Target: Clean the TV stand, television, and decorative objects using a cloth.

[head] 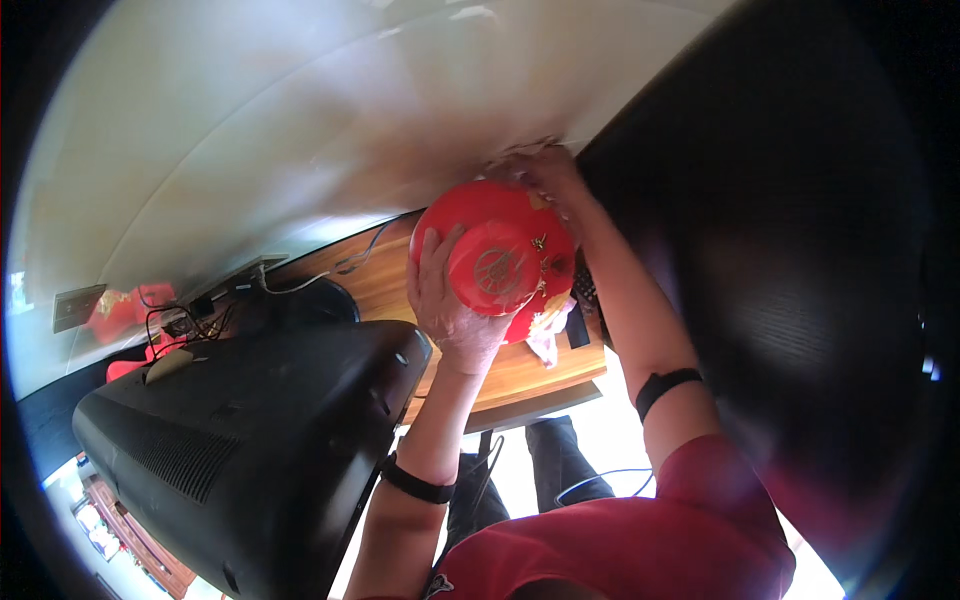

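Observation:
A glossy red rounded vessel (491, 274) with gold decoration, probably a vase or jar, is above the wood-grain table top (517, 379). A round gold emblem marks the raised disc facing me. My left hand (454, 307) grips it from the near left, fingers spread over its side. Beyond its upper right side, close against the glossy wall, is my right hand (551, 176). The fingers there are blurred and partly hidden, so what they hold is unclear. Some pinkish-white material, perhaps cloth (546, 349), shows beneath the vessel.
A bulky black television or monitor (255, 435) stands at left, with tangled cables (187, 322) behind it. A tall dark panel (750, 225) rises close by my right arm. The pale glossy wall (300, 112) borders the table's back. A dark keypad-like object (584, 289) lies beside the vessel.

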The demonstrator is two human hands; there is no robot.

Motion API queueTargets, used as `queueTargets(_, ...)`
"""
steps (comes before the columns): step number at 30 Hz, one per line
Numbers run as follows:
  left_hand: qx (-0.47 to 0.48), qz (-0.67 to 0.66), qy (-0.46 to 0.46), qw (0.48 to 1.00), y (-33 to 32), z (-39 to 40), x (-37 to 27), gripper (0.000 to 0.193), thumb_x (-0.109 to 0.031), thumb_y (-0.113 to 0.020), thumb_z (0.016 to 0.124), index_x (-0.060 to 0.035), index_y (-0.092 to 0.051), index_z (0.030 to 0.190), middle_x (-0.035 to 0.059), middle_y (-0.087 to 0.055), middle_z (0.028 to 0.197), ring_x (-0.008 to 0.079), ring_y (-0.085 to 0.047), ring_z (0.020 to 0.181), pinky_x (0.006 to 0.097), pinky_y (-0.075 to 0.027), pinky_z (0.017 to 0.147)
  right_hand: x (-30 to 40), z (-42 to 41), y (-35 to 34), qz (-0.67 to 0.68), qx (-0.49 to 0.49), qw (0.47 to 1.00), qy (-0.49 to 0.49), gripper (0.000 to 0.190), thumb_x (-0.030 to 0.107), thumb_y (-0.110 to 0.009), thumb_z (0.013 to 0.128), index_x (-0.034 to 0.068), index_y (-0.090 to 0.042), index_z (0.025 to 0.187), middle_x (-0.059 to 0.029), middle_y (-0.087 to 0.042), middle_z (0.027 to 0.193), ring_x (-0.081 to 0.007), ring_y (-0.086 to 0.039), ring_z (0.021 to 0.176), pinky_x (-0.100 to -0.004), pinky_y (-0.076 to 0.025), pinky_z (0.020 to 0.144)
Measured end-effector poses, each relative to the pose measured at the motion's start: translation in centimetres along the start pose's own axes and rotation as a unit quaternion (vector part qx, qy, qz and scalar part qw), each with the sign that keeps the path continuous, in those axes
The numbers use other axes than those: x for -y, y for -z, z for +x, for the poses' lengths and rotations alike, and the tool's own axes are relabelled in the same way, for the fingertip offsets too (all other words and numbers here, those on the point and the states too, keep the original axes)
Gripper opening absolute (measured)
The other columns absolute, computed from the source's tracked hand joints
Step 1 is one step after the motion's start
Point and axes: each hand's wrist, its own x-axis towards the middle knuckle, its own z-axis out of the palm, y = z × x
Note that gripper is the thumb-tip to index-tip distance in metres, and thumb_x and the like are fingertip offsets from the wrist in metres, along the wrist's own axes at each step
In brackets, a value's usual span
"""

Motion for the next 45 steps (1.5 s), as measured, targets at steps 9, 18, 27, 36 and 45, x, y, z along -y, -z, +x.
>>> queueTargets(9,-0.017,-0.007,0.01,1.0,-2.4,-1.4,-0.6,0.075,-0.041,-0.085,0.06,-0.0084,-0.056,0.121,0.0115,-0.057,0.123,0.0324,-0.051,0.122,0.0503,-0.036,0.106,-3.2,5.3,1.6,-0.265,-0.085,0.945,0.172,0.029,0.021,-0.082,0.071,-0.001,-0.069,0.084,-0.011,-0.071,0.085,-0.0165,-0.068,0.072,-0.0312,-0.054,0.065)
queueTargets(18,-0.022,-0.027,0.014,0.999,-0.6,-0.2,-1.9,0.072,-0.048,-0.08,0.062,-0.0079,-0.059,0.117,0.0114,-0.058,0.121,0.0336,-0.05,0.122,0.0509,-0.035,0.106,9.6,-7.0,4.5,0.14,-0.308,0.903,0.266,0.014,0.014,-0.074,0.08,0.004,-0.066,0.074,-0.0015,-0.064,0.07,-0.0094,-0.055,0.056,-0.0269,-0.044,0.051)
queueTargets(27,-0.019,-0.005,0.017,1.0,0.4,0.1,-1.7,0.069,-0.046,-0.081,0.059,-0.0094,-0.06,0.114,0.0085,-0.06,0.12,0.03,-0.051,0.121,0.0493,-0.033,0.108,19.7,-12.6,3.0,0.038,-0.384,0.829,0.405,0.019,0.014,-0.062,0.087,-0.004,-0.068,0.086,-0.0145,-0.065,0.071,-0.0164,-0.059,0.067,-0.0337,-0.047,0.066)
queueTargets(36,-0.022,0.01,0.022,0.999,0.0,-0.1,-1.6,0.074,-0.046,-0.081,0.057,-0.0086,-0.058,0.117,0.0071,-0.06,0.12,0.0285,-0.051,0.121,0.0506,-0.032,0.109,18.3,-12.0,-3.4,-0.117,-0.345,0.83,0.422,0.014,0.013,-0.065,0.087,0.0,-0.071,0.091,-0.0005,-0.069,0.077,-0.0072,-0.058,0.07,-0.0251,-0.047,0.066)
queueTargets(45,-0.017,0.008,0.027,0.999,0.3,0.2,-2.5,0.073,-0.047,-0.081,0.058,-0.0093,-0.058,0.116,0.007,-0.06,0.118,0.0291,-0.051,0.121,0.0504,-0.032,0.109,17.7,-11.1,3.3,0.159,-0.313,0.888,0.296,0.016,0.02,-0.067,0.085,0.004,-0.071,0.084,-0.0006,-0.067,0.076,-0.0126,-0.057,0.062,-0.0294,-0.047,0.056)
